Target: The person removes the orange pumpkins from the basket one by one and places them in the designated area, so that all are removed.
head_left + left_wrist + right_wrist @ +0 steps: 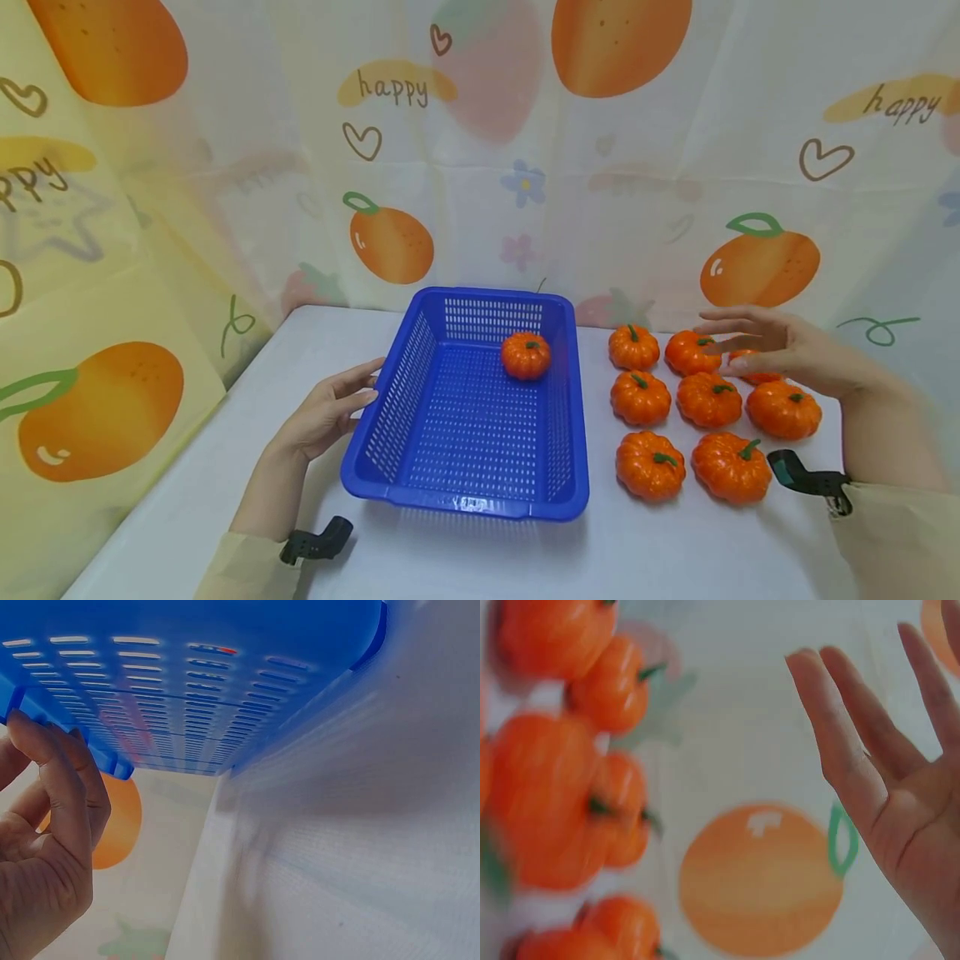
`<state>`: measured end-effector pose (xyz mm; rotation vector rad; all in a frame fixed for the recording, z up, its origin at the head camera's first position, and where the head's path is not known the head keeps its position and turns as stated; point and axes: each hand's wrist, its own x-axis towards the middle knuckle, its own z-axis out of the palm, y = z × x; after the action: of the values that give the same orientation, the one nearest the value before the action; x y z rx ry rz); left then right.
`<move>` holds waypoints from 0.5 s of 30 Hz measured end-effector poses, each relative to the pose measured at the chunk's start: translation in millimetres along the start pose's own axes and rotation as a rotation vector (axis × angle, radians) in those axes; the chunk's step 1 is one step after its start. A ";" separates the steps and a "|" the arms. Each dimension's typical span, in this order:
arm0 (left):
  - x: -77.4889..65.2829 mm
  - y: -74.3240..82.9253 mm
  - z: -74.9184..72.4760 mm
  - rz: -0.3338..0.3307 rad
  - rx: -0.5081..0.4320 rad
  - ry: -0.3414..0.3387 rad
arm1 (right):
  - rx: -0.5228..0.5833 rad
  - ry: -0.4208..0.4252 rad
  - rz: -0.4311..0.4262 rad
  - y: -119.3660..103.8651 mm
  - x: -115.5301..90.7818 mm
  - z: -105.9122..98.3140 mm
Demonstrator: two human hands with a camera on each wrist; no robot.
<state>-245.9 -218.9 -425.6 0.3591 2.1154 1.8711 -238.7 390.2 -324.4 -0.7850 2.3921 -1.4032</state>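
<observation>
My left hand is at the left side of a blue plastic basket, its bent fingertips right at the rim. In the left wrist view the fingers lie against the outside of that rim. One small orange pumpkin sits inside the basket, toward the back right. My right hand hovers over the back right of a group of pumpkins, fingers spread and holding nothing. It partly covers a back pumpkin. The right wrist view shows its bare palm, with blurred pumpkins off to the side.
Several orange pumpkins with green stems stand in rough rows right of the basket, among them a front one and a middle one. A fruit-printed cloth hangs behind the white table.
</observation>
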 end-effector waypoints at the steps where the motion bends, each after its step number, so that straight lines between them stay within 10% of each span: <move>1: 0.0 0.4 0.1 0.000 0.001 0.001 | -0.011 0.018 0.016 -5.6 7.4 2.1; 15: 0.1 2.6 1.0 -0.003 -0.019 -0.010 | 0.213 0.128 -0.004 -43.8 97.5 31.6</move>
<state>-245.7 -217.6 -423.1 0.3597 2.0895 1.8823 -289.8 294.8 -297.6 -0.6640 2.2809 -1.7226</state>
